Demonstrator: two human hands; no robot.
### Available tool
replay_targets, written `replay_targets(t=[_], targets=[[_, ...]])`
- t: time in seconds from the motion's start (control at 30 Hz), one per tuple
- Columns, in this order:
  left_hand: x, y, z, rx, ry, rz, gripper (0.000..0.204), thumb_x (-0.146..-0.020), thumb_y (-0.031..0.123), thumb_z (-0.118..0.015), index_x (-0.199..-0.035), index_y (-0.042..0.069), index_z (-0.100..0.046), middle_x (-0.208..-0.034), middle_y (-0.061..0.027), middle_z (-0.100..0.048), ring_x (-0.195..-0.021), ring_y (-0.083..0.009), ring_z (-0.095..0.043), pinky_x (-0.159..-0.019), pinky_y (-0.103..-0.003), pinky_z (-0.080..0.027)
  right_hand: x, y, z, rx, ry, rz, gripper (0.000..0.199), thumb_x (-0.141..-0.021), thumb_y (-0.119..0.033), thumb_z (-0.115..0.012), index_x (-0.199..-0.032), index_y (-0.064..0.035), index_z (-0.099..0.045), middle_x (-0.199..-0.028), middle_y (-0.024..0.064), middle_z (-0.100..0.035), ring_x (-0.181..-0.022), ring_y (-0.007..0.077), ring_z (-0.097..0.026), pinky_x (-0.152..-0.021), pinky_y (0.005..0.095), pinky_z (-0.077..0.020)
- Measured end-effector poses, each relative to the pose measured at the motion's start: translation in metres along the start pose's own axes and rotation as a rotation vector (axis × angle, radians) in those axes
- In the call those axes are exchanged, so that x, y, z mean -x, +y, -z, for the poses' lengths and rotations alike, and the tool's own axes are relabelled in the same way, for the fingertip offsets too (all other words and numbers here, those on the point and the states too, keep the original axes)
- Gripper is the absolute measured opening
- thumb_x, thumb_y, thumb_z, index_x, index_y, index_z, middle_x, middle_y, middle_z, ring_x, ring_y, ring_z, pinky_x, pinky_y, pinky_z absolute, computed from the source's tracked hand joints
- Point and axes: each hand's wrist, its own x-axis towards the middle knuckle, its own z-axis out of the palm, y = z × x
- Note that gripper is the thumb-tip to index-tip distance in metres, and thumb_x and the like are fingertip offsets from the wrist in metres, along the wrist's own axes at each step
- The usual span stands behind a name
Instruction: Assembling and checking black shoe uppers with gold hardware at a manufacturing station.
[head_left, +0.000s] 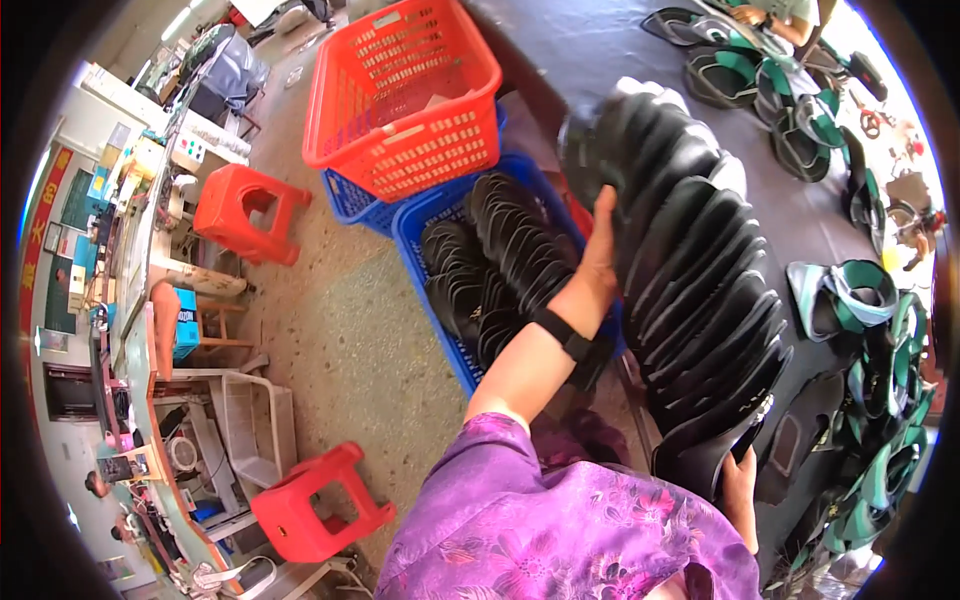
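The left hand (600,262) lay flat, fingers together, against the far left side of a long stack of black soles (700,270), pressing it rather than closing round it. A black wristband (563,335) sat on that wrist. The right hand (741,498) pressed against the near end of the same stack, from below; only part of it showed, so whether its fingers curled round the last sole could not be told. The stack ran from near to far between the two hands, held above the edge of the dark surface (600,50), its soles thin, curved and matte, set on edge like ribs.

Just left of the stack, down on the floor, a blue plastic crate (425,225) with lattice walls held more black soles (500,265) packed in rows. A red lattice basket (400,90) stood tilted beyond it, resting on another blue crate (345,200). Further left stood a red plastic stool (240,210), and a second red stool (315,505) was nearer, both on the speckled concrete floor (340,340).

To the right, on the dark surface, green-and-black sandals (870,400) lay in loose heaps (more of them at the far end). The purple flowered sleeve (540,520) filled the near foreground.
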Motion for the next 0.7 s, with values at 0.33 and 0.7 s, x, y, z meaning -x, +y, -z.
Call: replay_targets(t=[0.33, 0.7], targets=[[0.166, 0.162, 0.088, 0.228, 0.149, -0.233, 0.065, -0.079, 0.062, -0.037, -0.119, 0.011, -0.049, -0.119, -0.0102, -0.051, -0.107, -0.0289, -0.049, -0.095, -0.042, -0.036, 0.001, 0.032, -0.183, 0.210, -0.359, 0.037, 0.037, -0.073, -0.015, -0.060, -0.105, 0.0001, -0.049, -0.088, 0.0165, -0.060, -0.083, 0.0254, -0.060, -0.074, 0.0340, -0.0451], [0.227, 0.262, 0.282, -0.420, 0.891, -0.186, 0.066, -0.084, 0.058, -0.032, -0.122, 0.006, -0.044, -0.119, -0.0113, -0.051, -0.108, -0.0276, -0.048, -0.094, -0.041, -0.037, -0.031, 0.057, -0.326, 0.388, -0.436, 0.108, 0.054, -0.075, -0.020, -0.058, -0.121, -0.0028, -0.037, -0.101, 0.0228, -0.056, -0.096, 0.0361, -0.054, -0.082, 0.0390, -0.0423]])
